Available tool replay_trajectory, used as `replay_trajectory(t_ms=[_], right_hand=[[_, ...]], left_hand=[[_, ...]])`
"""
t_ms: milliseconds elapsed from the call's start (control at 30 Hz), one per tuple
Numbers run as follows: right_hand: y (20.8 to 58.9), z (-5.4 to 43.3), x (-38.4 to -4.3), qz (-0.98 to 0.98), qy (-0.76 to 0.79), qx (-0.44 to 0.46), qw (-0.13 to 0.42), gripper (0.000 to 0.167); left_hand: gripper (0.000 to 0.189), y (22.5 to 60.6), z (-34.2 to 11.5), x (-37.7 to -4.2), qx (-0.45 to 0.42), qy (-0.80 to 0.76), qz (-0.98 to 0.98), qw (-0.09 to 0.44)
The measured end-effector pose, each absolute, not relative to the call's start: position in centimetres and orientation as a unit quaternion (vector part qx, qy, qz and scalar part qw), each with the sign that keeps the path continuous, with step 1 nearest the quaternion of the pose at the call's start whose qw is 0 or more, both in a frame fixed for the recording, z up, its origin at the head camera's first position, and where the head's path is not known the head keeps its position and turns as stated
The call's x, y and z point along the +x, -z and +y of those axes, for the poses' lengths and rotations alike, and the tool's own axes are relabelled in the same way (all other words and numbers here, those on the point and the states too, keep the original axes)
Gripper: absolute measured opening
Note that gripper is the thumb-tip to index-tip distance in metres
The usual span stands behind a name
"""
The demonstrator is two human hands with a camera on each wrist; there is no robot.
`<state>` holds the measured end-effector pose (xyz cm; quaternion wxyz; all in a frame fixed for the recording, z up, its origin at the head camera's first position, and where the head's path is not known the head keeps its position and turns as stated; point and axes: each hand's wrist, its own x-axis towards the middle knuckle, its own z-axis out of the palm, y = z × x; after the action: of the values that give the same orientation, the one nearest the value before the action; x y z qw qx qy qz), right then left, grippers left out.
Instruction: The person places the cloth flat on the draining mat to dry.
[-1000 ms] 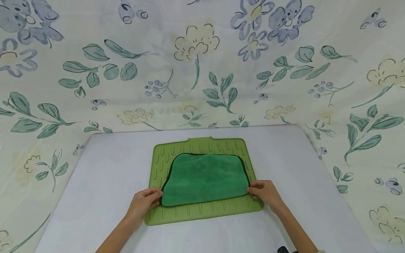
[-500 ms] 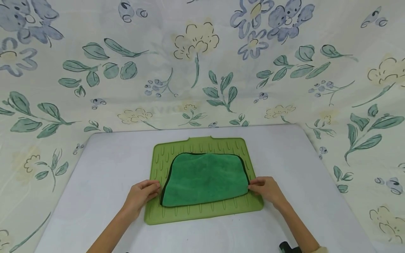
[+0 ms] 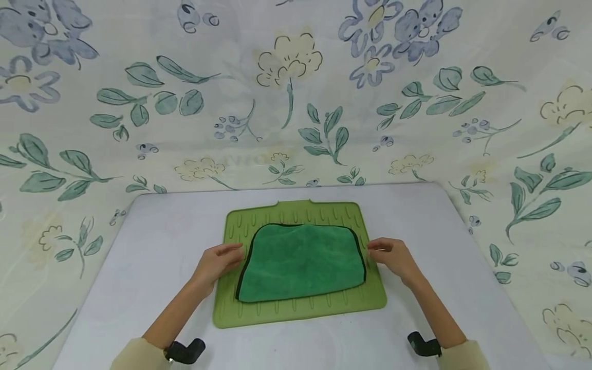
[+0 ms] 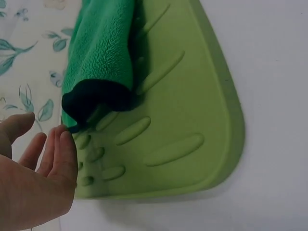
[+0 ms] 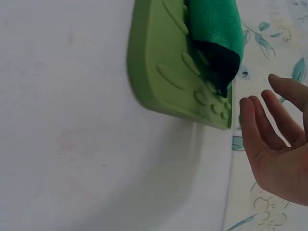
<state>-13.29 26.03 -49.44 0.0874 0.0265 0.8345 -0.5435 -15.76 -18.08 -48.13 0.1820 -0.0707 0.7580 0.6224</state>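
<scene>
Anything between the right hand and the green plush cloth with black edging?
Only a narrow strip of the ridged, lime-green rectangular mat, seen in the head view between the right hand and the cloth.

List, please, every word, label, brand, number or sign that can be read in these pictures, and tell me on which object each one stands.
No text can be read.
Floral backdrop: faint letter-like marks low, left of the middle; too pale and blurred to read.
Green cloth, green mat: no lettering visible.
</scene>
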Motion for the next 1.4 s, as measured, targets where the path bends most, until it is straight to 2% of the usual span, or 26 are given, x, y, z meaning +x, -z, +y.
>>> replay_trajectory(t_ms=[167, 833, 1400], right_hand=[[49.5, 26.0, -14.7, 0.824, 0.560, 0.019, 0.086, 0.036], [50.3, 23.9, -19.6, 0.832, 0.544, 0.041, 0.099, 0.034], [51.1, 22.9, -20.1, 0.873, 0.475, 0.079, 0.081, 0.029]], left_hand=[[0.052, 48.3, -17.2, -17.0, -0.057, -0.606, 0.773, 0.177], [0.053, 48.3, -15.9, -21.0, -0.046, -0.574, 0.797, 0.182], [0.044, 48.9, -14.9, -22.2, -0.052, -0.520, 0.836, 0.167]])
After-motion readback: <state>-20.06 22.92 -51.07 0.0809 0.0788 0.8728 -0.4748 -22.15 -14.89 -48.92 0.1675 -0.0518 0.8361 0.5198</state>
